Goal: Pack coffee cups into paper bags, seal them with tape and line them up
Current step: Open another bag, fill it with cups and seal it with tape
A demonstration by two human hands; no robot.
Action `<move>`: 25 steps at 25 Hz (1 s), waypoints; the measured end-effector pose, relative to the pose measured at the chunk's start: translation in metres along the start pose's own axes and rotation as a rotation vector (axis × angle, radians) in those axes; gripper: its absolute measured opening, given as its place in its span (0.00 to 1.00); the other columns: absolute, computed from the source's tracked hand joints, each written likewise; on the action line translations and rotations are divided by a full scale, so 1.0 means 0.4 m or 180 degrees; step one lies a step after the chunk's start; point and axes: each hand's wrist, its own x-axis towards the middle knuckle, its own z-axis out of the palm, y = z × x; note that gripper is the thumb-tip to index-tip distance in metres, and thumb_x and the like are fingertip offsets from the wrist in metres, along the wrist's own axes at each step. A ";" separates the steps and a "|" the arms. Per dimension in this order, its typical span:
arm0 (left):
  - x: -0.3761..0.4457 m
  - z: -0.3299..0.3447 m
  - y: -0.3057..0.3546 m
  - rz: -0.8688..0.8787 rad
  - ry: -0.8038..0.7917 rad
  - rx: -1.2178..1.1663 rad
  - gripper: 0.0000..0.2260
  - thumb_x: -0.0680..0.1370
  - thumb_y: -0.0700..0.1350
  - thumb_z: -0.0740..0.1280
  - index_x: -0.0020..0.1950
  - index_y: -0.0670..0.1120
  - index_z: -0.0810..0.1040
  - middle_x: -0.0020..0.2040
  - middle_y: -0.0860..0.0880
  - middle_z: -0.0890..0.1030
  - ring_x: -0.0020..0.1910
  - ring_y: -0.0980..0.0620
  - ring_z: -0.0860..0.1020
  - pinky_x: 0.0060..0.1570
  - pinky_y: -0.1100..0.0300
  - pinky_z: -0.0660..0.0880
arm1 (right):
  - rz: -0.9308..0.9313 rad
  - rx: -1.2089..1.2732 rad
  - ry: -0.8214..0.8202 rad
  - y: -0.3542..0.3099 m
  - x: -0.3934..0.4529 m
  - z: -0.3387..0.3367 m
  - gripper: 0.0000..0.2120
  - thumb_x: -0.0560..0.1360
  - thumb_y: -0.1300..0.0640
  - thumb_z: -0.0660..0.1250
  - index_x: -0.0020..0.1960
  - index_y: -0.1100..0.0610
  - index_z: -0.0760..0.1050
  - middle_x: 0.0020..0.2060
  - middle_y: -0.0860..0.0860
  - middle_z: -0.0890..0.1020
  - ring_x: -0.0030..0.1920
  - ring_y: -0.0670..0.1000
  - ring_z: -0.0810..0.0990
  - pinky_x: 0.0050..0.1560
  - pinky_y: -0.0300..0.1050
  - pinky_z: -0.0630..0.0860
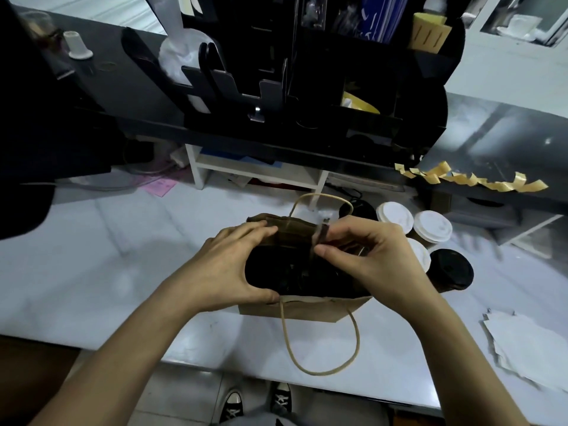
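Brown paper bag [307, 309] upright near the front edge of the white bench [123, 265], mouth open, dark lids dimly visible inside. Left hand [227, 265] gripping the bag's left rim, fingers over the folded far flap [292, 232]. Right hand [365, 256] pinching a strip of tape [319, 238] against that flap. Just right of the bag: white-lidded cups [430, 226] and a black-lidded cup [450, 269]. Yellowish tape strips [479, 179] stuck along a dark shelf edge.

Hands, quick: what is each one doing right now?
Left hand: fingers curled round the left side of the paper bag top, gripping it.
Right hand: pinching the folded bag edge near the middle.
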 end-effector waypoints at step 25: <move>0.009 -0.003 -0.017 0.0068 -0.0103 -0.0219 0.54 0.61 0.68 0.76 0.80 0.65 0.49 0.80 0.64 0.51 0.77 0.56 0.55 0.75 0.49 0.63 | 0.1049 -0.1644 -0.1888 0.084 0.093 0.106 0.12 0.72 0.59 0.77 0.52 0.44 0.84 0.41 0.41 0.83 0.43 0.40 0.82 0.46 0.38 0.80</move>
